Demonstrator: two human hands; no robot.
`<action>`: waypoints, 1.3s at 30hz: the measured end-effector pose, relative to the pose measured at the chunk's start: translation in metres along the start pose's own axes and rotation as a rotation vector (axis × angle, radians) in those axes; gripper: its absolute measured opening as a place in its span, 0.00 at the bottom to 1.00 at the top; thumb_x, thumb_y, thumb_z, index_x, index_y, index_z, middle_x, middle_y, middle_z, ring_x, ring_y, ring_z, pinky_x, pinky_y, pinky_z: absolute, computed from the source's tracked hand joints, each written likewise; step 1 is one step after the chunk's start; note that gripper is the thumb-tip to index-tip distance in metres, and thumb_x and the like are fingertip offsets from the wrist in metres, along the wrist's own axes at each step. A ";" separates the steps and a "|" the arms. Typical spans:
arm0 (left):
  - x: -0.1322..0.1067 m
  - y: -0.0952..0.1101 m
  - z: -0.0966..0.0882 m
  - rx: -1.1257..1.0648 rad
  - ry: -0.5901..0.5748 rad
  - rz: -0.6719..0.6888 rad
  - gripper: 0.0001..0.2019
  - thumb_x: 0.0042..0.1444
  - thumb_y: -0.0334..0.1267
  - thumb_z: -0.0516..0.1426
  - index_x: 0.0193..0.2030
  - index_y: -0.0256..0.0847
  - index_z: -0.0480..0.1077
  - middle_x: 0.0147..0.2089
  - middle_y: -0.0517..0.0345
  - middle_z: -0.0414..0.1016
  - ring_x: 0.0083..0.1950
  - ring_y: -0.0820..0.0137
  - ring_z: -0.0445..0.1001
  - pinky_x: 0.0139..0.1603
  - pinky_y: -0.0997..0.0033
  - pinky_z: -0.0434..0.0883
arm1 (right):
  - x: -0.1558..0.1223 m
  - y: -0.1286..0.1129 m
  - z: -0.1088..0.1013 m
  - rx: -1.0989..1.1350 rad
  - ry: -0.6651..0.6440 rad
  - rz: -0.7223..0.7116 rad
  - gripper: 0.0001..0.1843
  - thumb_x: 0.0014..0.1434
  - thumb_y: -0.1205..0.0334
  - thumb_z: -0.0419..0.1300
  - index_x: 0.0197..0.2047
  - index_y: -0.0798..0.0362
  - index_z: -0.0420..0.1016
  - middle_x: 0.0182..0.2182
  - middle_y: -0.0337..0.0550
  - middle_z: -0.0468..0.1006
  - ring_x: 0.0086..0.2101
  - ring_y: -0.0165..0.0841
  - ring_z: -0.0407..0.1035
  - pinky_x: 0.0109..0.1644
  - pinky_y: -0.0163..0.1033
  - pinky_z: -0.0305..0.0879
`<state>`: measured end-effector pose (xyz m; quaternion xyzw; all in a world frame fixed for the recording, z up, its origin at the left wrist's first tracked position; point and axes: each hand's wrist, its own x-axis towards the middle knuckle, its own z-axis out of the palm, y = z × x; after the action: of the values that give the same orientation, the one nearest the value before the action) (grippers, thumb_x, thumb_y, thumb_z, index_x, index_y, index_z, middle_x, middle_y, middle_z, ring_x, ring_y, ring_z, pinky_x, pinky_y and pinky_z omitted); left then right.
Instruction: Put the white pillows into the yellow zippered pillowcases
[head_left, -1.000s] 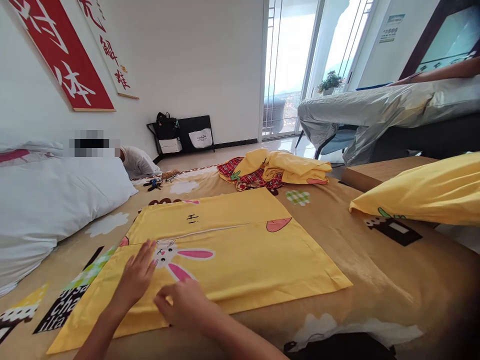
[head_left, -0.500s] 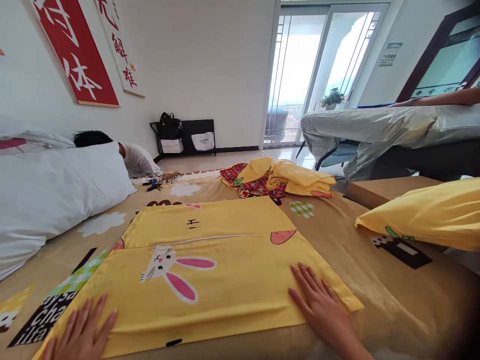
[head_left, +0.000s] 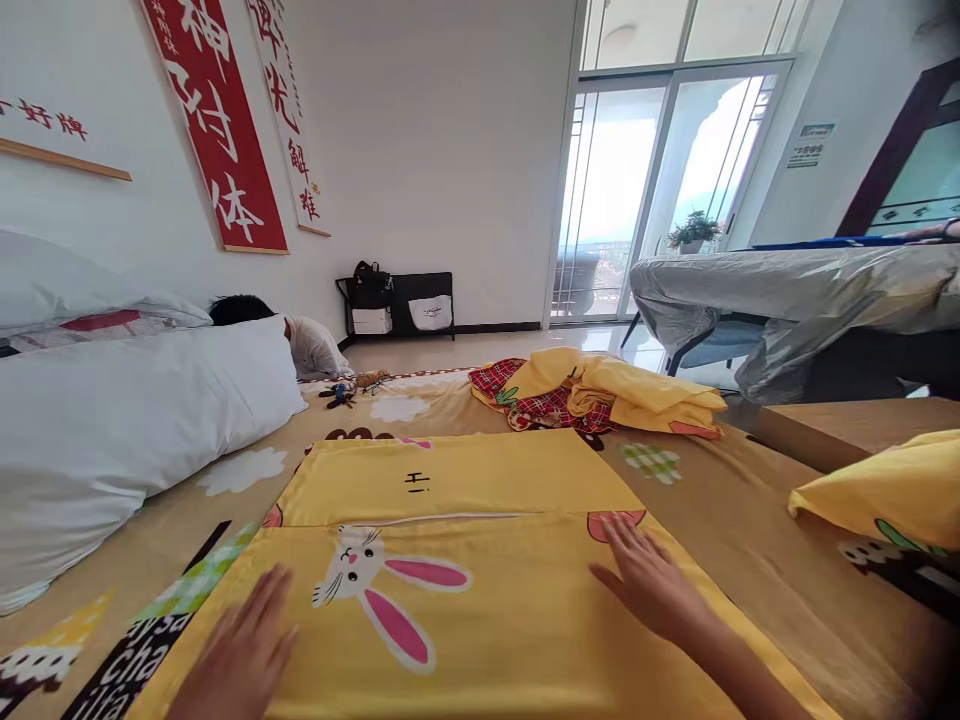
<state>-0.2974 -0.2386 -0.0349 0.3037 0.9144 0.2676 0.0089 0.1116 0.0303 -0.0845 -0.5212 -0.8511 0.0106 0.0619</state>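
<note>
A yellow pillowcase [head_left: 465, 560] with a white rabbit print lies flat on the tan patterned bedsheet [head_left: 720, 510] in front of me. My left hand [head_left: 244, 655] rests flat on its near left part, fingers stretched out. My right hand [head_left: 649, 580] lies flat on its right side near the carrot print, fingers spread. Neither hand holds anything.
A white pillow [head_left: 112, 420] lies at the left, and a person [head_left: 300, 335] in white lies behind it. A crumpled yellow and red cloth pile [head_left: 600, 390] sits at the back. A yellow pillow [head_left: 892, 490] is at the right, a silver-covered table [head_left: 787, 295] beyond.
Both hands have slid forward over the pillowcase, the left from its near left corner, the right from its right edge towards the carrot print. The camera has tilted up.
</note>
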 end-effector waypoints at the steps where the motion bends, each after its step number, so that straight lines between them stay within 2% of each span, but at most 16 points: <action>1: 0.011 0.024 0.012 0.017 -0.118 0.197 0.23 0.60 0.36 0.43 0.57 0.45 0.70 0.63 0.63 0.67 0.67 0.74 0.61 0.63 0.66 0.64 | 0.019 -0.031 -0.009 0.092 -0.040 -0.120 0.38 0.61 0.47 0.45 0.68 0.61 0.56 0.67 0.56 0.52 0.66 0.45 0.45 0.68 0.55 0.47; 4: 0.052 0.100 0.061 0.176 -0.419 0.683 0.29 0.60 0.34 0.46 0.69 0.39 0.54 0.72 0.60 0.50 0.72 0.72 0.48 0.72 0.64 0.47 | 0.077 -0.125 -0.018 0.274 -0.126 -0.419 0.34 0.61 0.57 0.47 0.69 0.59 0.54 0.68 0.53 0.50 0.67 0.39 0.44 0.69 0.50 0.44; 7: 0.090 0.157 0.122 0.276 -0.414 0.691 0.29 0.62 0.34 0.40 0.71 0.33 0.49 0.73 0.52 0.46 0.73 0.68 0.45 0.72 0.58 0.47 | 0.127 -0.193 -0.003 0.320 -0.085 -0.421 0.32 0.59 0.66 0.48 0.67 0.57 0.57 0.67 0.53 0.55 0.66 0.36 0.48 0.67 0.46 0.47; 10: 0.124 0.170 0.164 0.304 -0.371 0.657 0.28 0.65 0.40 0.37 0.71 0.38 0.50 0.73 0.51 0.46 0.73 0.65 0.45 0.71 0.54 0.47 | 0.167 -0.212 0.021 0.334 -0.046 -0.382 0.28 0.65 0.63 0.44 0.67 0.54 0.58 0.66 0.50 0.56 0.66 0.35 0.49 0.67 0.46 0.46; 13: 0.169 0.138 0.168 0.325 -0.335 0.652 0.28 0.65 0.51 0.39 0.71 0.50 0.50 0.74 0.61 0.43 0.74 0.67 0.43 0.72 0.55 0.44 | 0.201 -0.180 0.036 0.311 -0.041 -0.331 0.30 0.66 0.47 0.44 0.68 0.48 0.57 0.68 0.44 0.52 0.67 0.35 0.45 0.69 0.48 0.39; 15: 0.208 0.102 0.154 0.353 -0.301 0.565 0.30 0.65 0.52 0.39 0.71 0.45 0.50 0.74 0.55 0.44 0.74 0.62 0.43 0.71 0.48 0.44 | 0.219 -0.134 0.040 0.276 -0.051 -0.239 0.33 0.66 0.43 0.42 0.69 0.47 0.54 0.69 0.44 0.49 0.67 0.35 0.42 0.69 0.50 0.38; 18: 0.265 0.045 0.131 0.411 -0.234 0.347 0.30 0.64 0.47 0.39 0.69 0.34 0.53 0.72 0.40 0.48 0.73 0.52 0.47 0.67 0.38 0.48 | 0.229 -0.047 0.037 0.200 -0.071 -0.060 0.33 0.66 0.43 0.40 0.70 0.48 0.51 0.69 0.44 0.48 0.68 0.36 0.40 0.69 0.51 0.37; 20: 0.291 0.016 0.124 0.404 -0.152 0.279 0.29 0.64 0.48 0.40 0.69 0.38 0.55 0.72 0.45 0.50 0.73 0.56 0.48 0.68 0.41 0.49 | 0.224 0.003 0.033 0.144 -0.066 0.068 0.33 0.67 0.45 0.38 0.71 0.48 0.49 0.70 0.44 0.46 0.68 0.37 0.39 0.68 0.54 0.37; 22: 0.302 0.000 0.123 0.392 -0.077 0.251 0.30 0.63 0.50 0.41 0.67 0.37 0.58 0.71 0.45 0.52 0.72 0.57 0.50 0.68 0.41 0.49 | 0.215 0.035 0.025 0.094 -0.056 0.162 0.32 0.67 0.47 0.39 0.70 0.50 0.50 0.69 0.47 0.47 0.67 0.40 0.42 0.68 0.56 0.40; 24: 0.296 0.002 0.122 0.362 0.061 0.305 0.29 0.63 0.48 0.40 0.65 0.33 0.61 0.70 0.40 0.54 0.71 0.55 0.52 0.68 0.39 0.47 | 0.206 0.041 0.016 0.048 -0.017 0.225 0.31 0.68 0.51 0.40 0.69 0.56 0.53 0.68 0.54 0.52 0.66 0.44 0.45 0.66 0.59 0.42; 27: 0.260 0.034 0.116 0.234 0.160 0.632 0.26 0.63 0.44 0.42 0.61 0.35 0.66 0.66 0.44 0.64 0.68 0.59 0.60 0.69 0.49 0.53 | 0.193 0.004 0.003 0.006 0.089 0.194 0.27 0.66 0.62 0.42 0.64 0.64 0.60 0.64 0.63 0.59 0.64 0.48 0.51 0.65 0.57 0.44; 29: 0.220 0.067 0.116 0.152 -0.034 0.948 0.23 0.62 0.45 0.45 0.59 0.42 0.69 0.61 0.52 0.70 0.65 0.63 0.65 0.66 0.60 0.61 | 0.177 -0.043 -0.002 0.011 0.129 0.045 0.23 0.65 0.65 0.43 0.57 0.61 0.69 0.58 0.61 0.68 0.59 0.44 0.60 0.63 0.50 0.50; 32: 0.158 0.117 0.129 0.169 -0.331 1.253 0.22 0.63 0.43 0.46 0.62 0.45 0.66 0.67 0.55 0.62 0.69 0.65 0.59 0.68 0.59 0.58 | 0.139 -0.125 0.000 0.037 0.089 -0.259 0.16 0.63 0.65 0.47 0.37 0.55 0.77 0.39 0.51 0.78 0.41 0.37 0.71 0.49 0.42 0.61; 35: 0.122 0.148 0.151 0.220 -0.510 1.262 0.28 0.62 0.43 0.48 0.69 0.43 0.55 0.71 0.52 0.52 0.72 0.63 0.52 0.69 0.53 0.54 | 0.096 -0.184 0.013 0.042 0.077 -0.505 0.08 0.57 0.66 0.55 0.37 0.55 0.75 0.37 0.50 0.77 0.39 0.38 0.69 0.43 0.42 0.62; 37: 0.117 0.153 0.162 0.220 -0.543 1.215 0.28 0.62 0.39 0.48 0.70 0.45 0.52 0.73 0.52 0.47 0.73 0.62 0.48 0.70 0.50 0.51 | 0.077 -0.201 0.021 0.102 0.125 -0.649 0.10 0.56 0.67 0.55 0.41 0.56 0.74 0.41 0.50 0.76 0.41 0.38 0.67 0.44 0.42 0.61; 39: 0.121 0.149 0.166 0.191 -0.562 1.212 0.28 0.62 0.39 0.48 0.70 0.49 0.52 0.73 0.54 0.45 0.73 0.62 0.46 0.70 0.50 0.49 | 0.066 -0.205 0.026 0.190 0.161 -0.667 0.11 0.57 0.67 0.53 0.44 0.55 0.72 0.42 0.48 0.75 0.42 0.38 0.65 0.46 0.42 0.60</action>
<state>-0.2843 0.0102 -0.0856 0.8205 0.5650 0.0542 0.0679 -0.1026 -0.0037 -0.0873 -0.2055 -0.9621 0.0278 0.1772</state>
